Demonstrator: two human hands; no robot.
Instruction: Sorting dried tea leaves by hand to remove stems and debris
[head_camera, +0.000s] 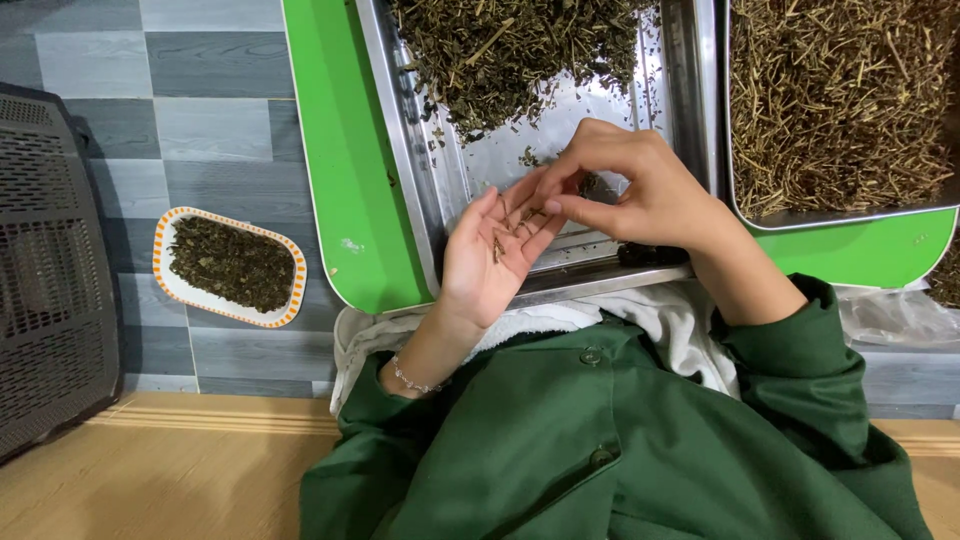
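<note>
- The left hand (492, 250) is held open and palm up above the near edge of the steel tray (440, 190), and a few thin dried stems (512, 228) are cradled on its palm and fingers.
- The right hand (640, 185) is curled over it, with thumb and forefinger pinched together at the left fingertips; a stem appears to be nipped there, though this cannot be made out with certainty.
- A thin bracelet (412, 380) is worn on the left wrist, and dark green sleeves (800, 360) are seen on both arms.
- A heap of unsorted dried leaves and stems (500, 50) is piled at the far end of the tray, while the near end is left mostly bare, with a few scattered bits.
- A second tray (840, 215), at the right, is filled with pale sorted stalks (840, 100).
- Both trays are carried on a green board (335, 150), and a white cloth (620, 320) is spread at its near edge.
- An oval dish (175, 285) with an orange rim, holding dark leaf pieces (230, 262), is set on the floor to the left, next to a dark plastic crate (45, 270).
- The sorting is judged to be partly done: much has been separated, yet a large heap remains.
</note>
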